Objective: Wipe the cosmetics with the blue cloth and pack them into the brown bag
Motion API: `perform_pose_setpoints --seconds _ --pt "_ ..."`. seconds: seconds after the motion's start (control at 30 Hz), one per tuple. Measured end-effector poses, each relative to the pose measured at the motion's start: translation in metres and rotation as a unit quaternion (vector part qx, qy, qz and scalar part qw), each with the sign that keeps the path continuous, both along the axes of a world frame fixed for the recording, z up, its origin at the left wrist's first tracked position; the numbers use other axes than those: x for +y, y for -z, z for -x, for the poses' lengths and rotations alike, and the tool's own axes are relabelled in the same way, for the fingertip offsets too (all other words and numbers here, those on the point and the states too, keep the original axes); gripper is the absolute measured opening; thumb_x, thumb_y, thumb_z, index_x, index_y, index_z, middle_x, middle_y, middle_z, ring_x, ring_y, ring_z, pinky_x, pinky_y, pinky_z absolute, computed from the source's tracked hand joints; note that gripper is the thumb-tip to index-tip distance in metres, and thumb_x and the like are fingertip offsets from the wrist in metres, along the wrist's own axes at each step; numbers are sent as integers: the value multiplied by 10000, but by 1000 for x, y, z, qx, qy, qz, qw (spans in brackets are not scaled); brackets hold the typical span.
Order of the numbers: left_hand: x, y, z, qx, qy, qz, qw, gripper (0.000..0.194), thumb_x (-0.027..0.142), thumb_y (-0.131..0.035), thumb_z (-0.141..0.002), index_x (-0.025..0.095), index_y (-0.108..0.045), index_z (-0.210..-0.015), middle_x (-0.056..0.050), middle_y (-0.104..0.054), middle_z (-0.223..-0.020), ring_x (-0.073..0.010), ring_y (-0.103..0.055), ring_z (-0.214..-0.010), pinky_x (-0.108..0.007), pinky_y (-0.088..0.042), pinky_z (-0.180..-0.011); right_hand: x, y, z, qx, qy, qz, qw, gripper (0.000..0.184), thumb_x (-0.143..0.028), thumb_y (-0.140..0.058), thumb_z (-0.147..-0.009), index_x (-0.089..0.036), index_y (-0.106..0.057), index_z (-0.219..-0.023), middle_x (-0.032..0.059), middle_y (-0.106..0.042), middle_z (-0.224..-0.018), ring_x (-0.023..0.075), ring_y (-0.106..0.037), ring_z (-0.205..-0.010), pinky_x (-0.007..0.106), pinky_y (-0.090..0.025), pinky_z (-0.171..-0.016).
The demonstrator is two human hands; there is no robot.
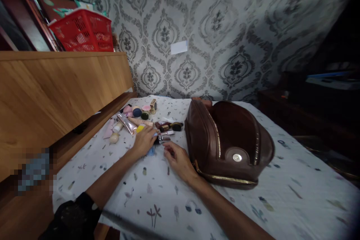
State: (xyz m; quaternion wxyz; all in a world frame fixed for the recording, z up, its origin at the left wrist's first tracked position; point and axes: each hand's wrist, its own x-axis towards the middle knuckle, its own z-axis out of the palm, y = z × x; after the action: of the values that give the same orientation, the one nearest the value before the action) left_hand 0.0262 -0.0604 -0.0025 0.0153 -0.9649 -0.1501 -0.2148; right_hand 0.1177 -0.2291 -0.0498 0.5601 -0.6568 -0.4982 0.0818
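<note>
One brown bag, dark inside | red basket: packaging | left hand: on cosmetics, grip unclear | right hand: loosely open

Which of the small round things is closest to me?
The beige one, beside the white cylinder; the dark blue one and dark green one lie farther back.

The brown leather bag with gold zippers stood open on the white patterned cloth, its round silver snap showing. Left of it, 1 shiny silver cylinder lay sideways; farther left, 1 metallic pink tube lay slanted among small cosmetics.
</note>
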Motion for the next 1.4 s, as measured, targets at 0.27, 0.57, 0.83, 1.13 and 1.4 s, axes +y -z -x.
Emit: perform_pose_setpoints --seconds 0.27,0.57,0.83,1.13,1.4 --pt "-5 11 9 -40 42 -4 998 230 255 -427 -999 184 -644 -978 -88 -647 -969 -220 -584 -936 -337 -471 -844 -2 -1 1 -39 55 -17 998 303 -139 -482 -839 -189 -627 -1100 80 -616 -1009 193 -616 -837 344 -524 -825" --pt "-2 9 13 -137 128 51 981 351 387 -377 -1036 183 -643 -932 -62 -673 -879 -195 -620 -852 -319 -491 -784 1 10 -4 -81 81 11 993 318 -123 -509 -853 -193 -609 -1147 81 -614 -1013 211 -612 -848 374 -535 -835" --pt "6 5 22 -23 184 40 982 517 548 -447 -978 179 -500 -1336 -122 -639 -1166 -270 -583 -1085 -411 -473 -941 1 9 -6 -84 82 41 992 192 -200 -577 -875 -179 -645 -1053 68 -636 -915 205 -612 -800 334 -510 -760" --pt "9 4 18 -14 170 -16 985 444 472 -329 -1032 171 -627 -898 -72 -613 -912 -217 -545 -901 -374 -463 -858 -1 1 -2 -73 65 50 994 123 -222 -572 -889 -187 -661 -966 48 -629 -871 186 -602 -761 304 -489 -719" --pt "24 8 21 -43 23 -38 998 394 383 -324 -1047 187 -642 -920 -57 -620 -906 -196 -605 -847 -315 -492 -767 -2 -3 -1 -64 65 53 994 117 -193 -565 -877 -183 -658 -948 49 -621 -861 190 -596 -761 308 -479 -719"
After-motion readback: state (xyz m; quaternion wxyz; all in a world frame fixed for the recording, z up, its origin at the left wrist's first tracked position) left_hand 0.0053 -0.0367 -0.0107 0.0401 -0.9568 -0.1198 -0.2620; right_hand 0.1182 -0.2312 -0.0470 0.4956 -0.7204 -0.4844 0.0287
